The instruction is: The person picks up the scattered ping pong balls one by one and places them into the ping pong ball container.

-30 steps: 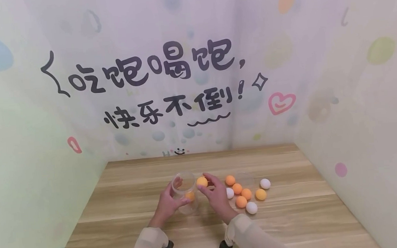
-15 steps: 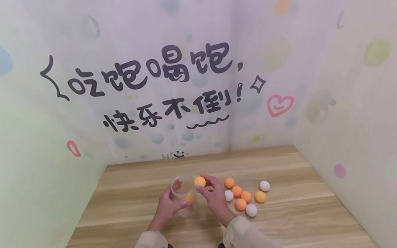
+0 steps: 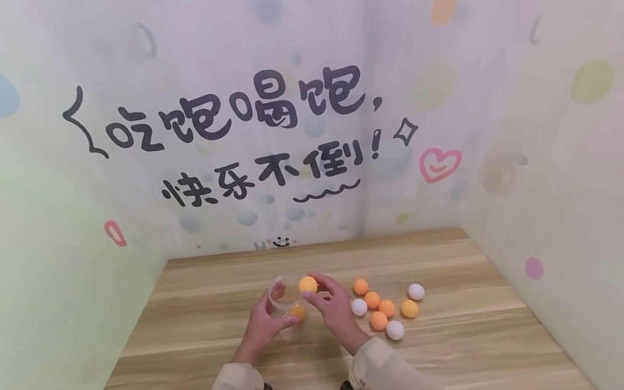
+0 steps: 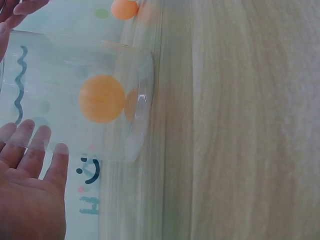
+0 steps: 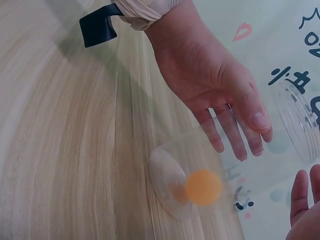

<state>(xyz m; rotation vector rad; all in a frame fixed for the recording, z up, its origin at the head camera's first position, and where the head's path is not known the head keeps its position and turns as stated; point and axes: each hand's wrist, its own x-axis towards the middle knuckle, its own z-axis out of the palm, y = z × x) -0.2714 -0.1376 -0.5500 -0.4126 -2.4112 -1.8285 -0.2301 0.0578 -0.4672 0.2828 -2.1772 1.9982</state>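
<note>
My left hand [image 3: 263,320] holds a clear plastic jar [image 4: 55,100], thumb on the near side and fingers on the far side. Inside it, near the bottom, lies one orange ping-pong ball [image 4: 102,99]. Between thumb and fingers my right hand [image 3: 336,308] pinches another orange ping-pong ball [image 3: 308,284], which is at the right of the jar's open rim in the head view. The right wrist view shows the jar with the ball inside [image 5: 203,187] and only some right fingertips [image 5: 300,197]; the pinched ball is out of sight there.
To the right on the wooden table [image 3: 200,299] lie several loose orange ping-pong balls [image 3: 386,309] and white ones [image 3: 394,330]. Behind them is a faint, clear round thing [image 3: 387,283], perhaps a lid. Printed walls [image 3: 541,203] enclose the table's back and sides.
My right hand has moved left with the pinched ball, from beside the jar to its rim. The left hand keeps its hold on the jar. The loose balls lie as before.
</note>
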